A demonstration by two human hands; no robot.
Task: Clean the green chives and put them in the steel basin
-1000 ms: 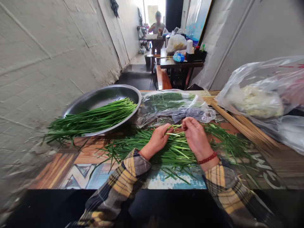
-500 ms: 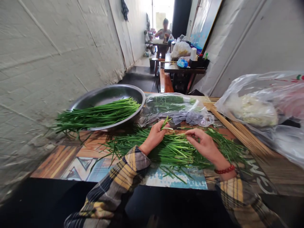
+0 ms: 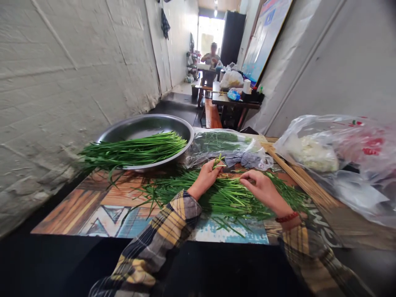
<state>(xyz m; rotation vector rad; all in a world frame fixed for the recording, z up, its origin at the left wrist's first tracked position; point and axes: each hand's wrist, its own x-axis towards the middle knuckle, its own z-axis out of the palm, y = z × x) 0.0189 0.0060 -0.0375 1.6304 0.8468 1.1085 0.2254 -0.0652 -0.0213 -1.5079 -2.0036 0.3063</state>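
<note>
My left hand (image 3: 208, 178) is closed round a few garlic chives (image 3: 219, 161), their pale stem ends poking up past the thumb. Below it a loose pile of garlic chives (image 3: 229, 198) lies on the table, stem ends toward the right. My right hand (image 3: 259, 186) hovers at those stem ends with thumb and forefinger pinched together; whatever is between the fingertips is too small to make out. To the left, a large steel basin (image 3: 139, 119) carries a neat bunch of chives (image 3: 139, 149), the leaf tips hanging over its rim.
Behind the pile lies a clear plastic bag (image 3: 216, 142) of more greens. On the right are a bundle of thin wooden sticks (image 3: 293, 173) and a plastic bag (image 3: 318, 152) with pale contents. Farther back, a person (image 3: 212, 60) is at another table (image 3: 221, 97).
The view has tilted up slightly, so the background sits lower. Both hands keep nearly the same place over the pile; the left still holds its few chives, the right stays pinched.
</note>
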